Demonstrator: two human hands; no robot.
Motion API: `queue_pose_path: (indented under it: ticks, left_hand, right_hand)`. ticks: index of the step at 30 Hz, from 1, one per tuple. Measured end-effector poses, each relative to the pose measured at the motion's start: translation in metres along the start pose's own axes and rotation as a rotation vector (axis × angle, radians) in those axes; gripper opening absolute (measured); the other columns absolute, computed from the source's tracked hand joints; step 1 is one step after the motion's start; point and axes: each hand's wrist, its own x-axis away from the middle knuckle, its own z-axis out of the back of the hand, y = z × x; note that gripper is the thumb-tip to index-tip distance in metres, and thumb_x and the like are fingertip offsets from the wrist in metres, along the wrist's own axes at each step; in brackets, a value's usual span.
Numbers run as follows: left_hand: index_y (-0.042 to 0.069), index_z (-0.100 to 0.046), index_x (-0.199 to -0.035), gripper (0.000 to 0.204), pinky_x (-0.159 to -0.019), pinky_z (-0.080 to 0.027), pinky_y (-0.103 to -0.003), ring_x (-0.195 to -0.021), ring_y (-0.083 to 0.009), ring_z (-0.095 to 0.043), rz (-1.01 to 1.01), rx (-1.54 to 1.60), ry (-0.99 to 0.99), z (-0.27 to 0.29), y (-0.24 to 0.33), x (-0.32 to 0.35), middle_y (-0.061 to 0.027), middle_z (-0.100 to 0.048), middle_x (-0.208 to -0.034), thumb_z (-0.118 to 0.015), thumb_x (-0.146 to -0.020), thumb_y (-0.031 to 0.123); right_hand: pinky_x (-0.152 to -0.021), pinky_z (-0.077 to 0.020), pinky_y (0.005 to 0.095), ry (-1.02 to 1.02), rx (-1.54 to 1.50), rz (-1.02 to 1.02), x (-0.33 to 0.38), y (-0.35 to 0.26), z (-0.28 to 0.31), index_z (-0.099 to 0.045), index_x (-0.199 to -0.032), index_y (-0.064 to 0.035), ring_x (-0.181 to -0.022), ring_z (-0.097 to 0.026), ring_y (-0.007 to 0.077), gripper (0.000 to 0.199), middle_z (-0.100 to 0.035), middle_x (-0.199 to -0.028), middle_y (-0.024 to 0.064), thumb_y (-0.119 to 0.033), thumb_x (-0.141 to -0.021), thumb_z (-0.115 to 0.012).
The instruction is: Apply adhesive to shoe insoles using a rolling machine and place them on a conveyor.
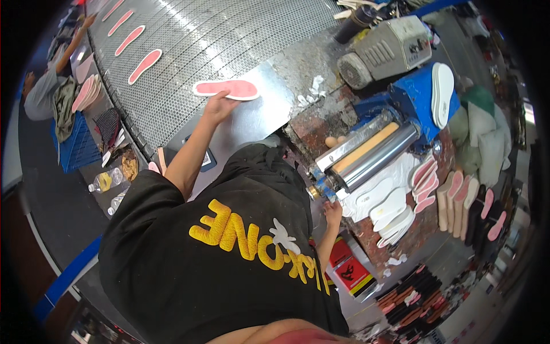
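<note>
My left hand (220, 106) pinches the edge of a pink insole (243, 88) with a white border, held over a smooth metal plate (269, 103) at the near end of a mesh conveyor (183, 34). Further along the mesh lie several similar pink insoles (145, 66) in a row. My right hand (332, 213) is at the near end of a blue roller machine (372, 157), its fingers drawn together by a small white piece. What those fingers grip is too small to make out. White insole shapes (389, 206) lie on the bench beside the rollers.
A grey motor (387, 51) stands behind the rollers. More white soles (442, 94) are stacked on the blue housing. Pink and white pieces (424, 180) line the bench's right side. Plastic bottles (107, 180) and a blue crate (77, 140) are at left. Another person's arm (71, 46) reaches toward the conveyor's far left.
</note>
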Motion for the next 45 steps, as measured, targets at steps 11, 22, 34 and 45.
queue_pose_path:
  ticks: [11,22,34,45]
  left_hand:
    - [-0.007,-0.033,-0.128,0.046,-0.1,-0.04,-0.042,-0.121,-0.0329,-0.042,-0.344,-0.306,0.715,0.226,0.132,0.108,-0.0203,-0.038,-0.135,-0.046,-0.091,0.016]
    - [0.004,-0.056,-0.103,0.019,-0.068,-0.052,-0.028,-0.08,-0.0165,-0.059,0.161,-0.71,0.197,0.051,0.067,0.024,-0.0062,-0.062,-0.087,-0.051,-0.089,0.016]
    - [0.001,-0.051,-0.08,0.031,-0.068,-0.048,-0.036,-0.074,-0.0283,-0.059,0.093,-1.853,0.122,0.106,-0.033,-0.009,-0.0158,-0.06,-0.078,-0.071,-0.064,0.018]
    - [-0.001,-0.06,-0.106,0.04,-0.084,-0.046,-0.035,-0.094,-0.0241,-0.06,0.041,-2.058,-0.779,-0.139,-0.074,-0.048,-0.015,-0.064,-0.1,-0.071,-0.074,0.02]
  right_hand:
    - [-0.064,-0.0476,0.0403,0.283,0.569,0.25,0.03,-0.141,0.102,-0.06,-0.095,0.0026,-0.071,-0.062,0.0335,0.024,-0.063,-0.076,0.0199,-0.015,-0.081,-0.051]
    - [-0.078,-0.048,0.0458,1.009,0.717,0.643,-0.032,-0.478,0.132,-0.059,-0.102,0.0049,-0.095,-0.057,0.04,0.057,-0.059,-0.101,0.0246,-0.045,-0.075,-0.065]
    - [-0.067,-0.0492,0.037,0.893,-0.324,1.022,-0.058,-0.448,0.157,-0.059,-0.101,-0.0002,-0.08,-0.06,0.0202,0.026,-0.062,-0.092,0.011,-0.01,-0.078,-0.063]
    - [-0.071,-0.0497,0.032,0.981,-1.1,0.605,0.032,-0.228,0.103,-0.05,-0.111,-0.0011,-0.084,-0.057,0.02,0.024,-0.055,-0.101,0.0108,-0.004,-0.087,-0.047]
